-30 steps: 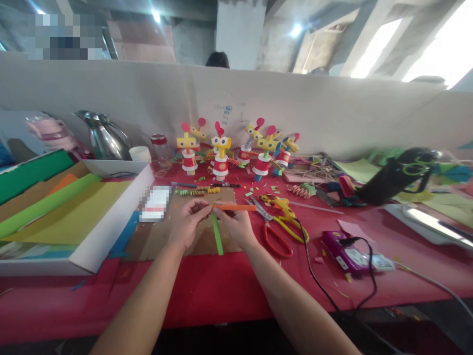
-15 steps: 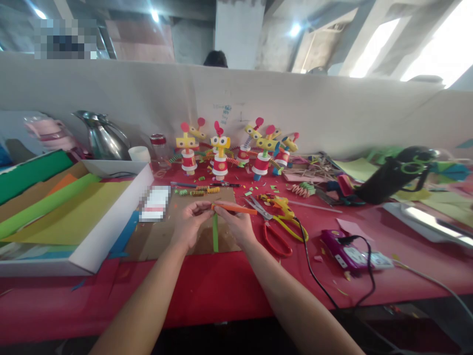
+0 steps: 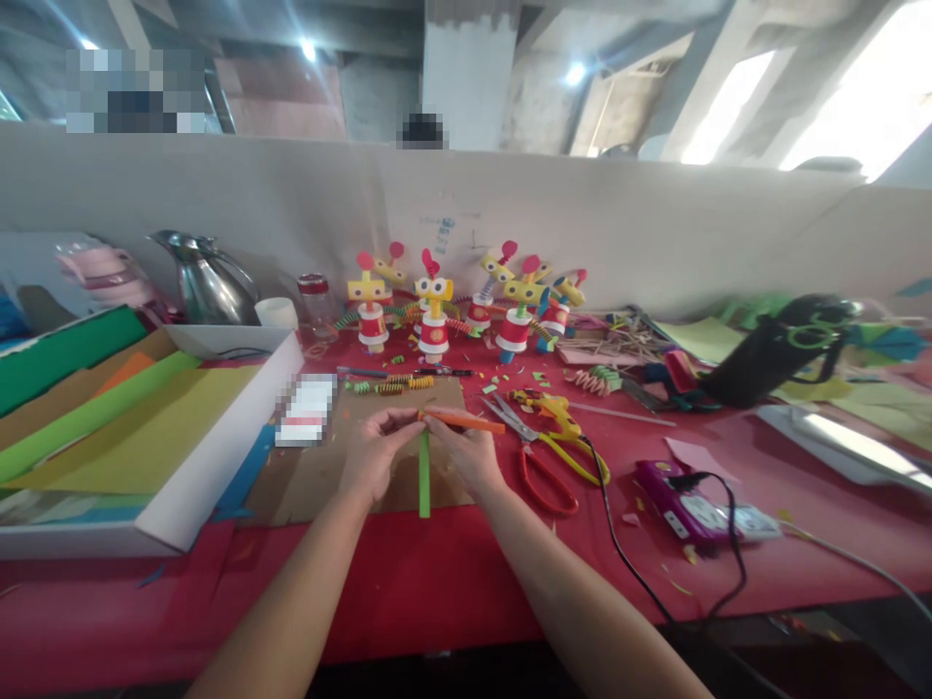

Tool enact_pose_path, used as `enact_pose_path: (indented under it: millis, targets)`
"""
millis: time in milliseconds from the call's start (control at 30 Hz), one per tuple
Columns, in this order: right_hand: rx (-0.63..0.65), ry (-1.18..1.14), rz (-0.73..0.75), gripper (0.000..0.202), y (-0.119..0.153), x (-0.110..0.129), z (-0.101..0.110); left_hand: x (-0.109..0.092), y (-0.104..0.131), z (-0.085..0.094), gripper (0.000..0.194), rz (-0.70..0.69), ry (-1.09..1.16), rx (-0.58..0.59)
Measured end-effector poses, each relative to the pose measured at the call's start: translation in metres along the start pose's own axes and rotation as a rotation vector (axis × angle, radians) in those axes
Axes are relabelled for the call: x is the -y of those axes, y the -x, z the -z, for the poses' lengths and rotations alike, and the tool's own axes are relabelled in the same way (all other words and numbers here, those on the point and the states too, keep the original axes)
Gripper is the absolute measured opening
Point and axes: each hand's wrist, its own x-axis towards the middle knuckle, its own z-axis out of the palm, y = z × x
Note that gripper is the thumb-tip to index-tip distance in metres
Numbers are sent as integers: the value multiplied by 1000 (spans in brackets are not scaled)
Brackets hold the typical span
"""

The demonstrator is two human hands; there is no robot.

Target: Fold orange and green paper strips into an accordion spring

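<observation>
Left hand (image 3: 371, 452) and right hand (image 3: 467, 454) pinch where a narrow orange paper strip (image 3: 477, 424), reaching rightward, meets a narrow bright-green paper strip (image 3: 424, 478), now straight between them, no longer slanting, so both lie nearly crosswise.

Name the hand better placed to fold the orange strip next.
Probably the right hand: the orange strip extends rightward above its fingers, while the left hand is only near the strip's left end.
</observation>
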Motion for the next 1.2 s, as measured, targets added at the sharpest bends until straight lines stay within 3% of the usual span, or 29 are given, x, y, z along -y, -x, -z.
enact_pose_path:
  millis: [133, 300, 500, 633, 767, 867, 1000, 1100, 1200]
  targets:
    - [13, 7, -30, 13, 1, 1, 0, -2, 3, -4, 27, 10, 35, -42]
    - [75, 14, -19, 13, 0, 3, 0, -4, 2, -1, 38, 108, 122, 21]
    - [173, -64, -78, 16, -2, 2, 2, 1, -2, 3, 35, 148, 181, 11]
    - [165, -56, -50, 18, -5, 0, 4, -1, -3, 3, 33, 210, 178, 37]
    - [204, -116, -122, 19, -6, -1, 4, -3, -2, 1, 33, 179, 171, 10]
    - [117, -164, -166, 20, -7, -4, 4, -2, -4, 1, 34, 142, 186, -50]
    - [-41, 77, 5, 13, -6, -10, 7, -2, -9, 5, 37, 112, 217, -133]
    - [48, 314, 211, 8, -5, -13, 8, -2, -10, 6, 39, 114, 221, -152]
    - [122, 417, 300, 16, -2, -14, 6, -2, -7, 4, 38, 114, 199, -162]
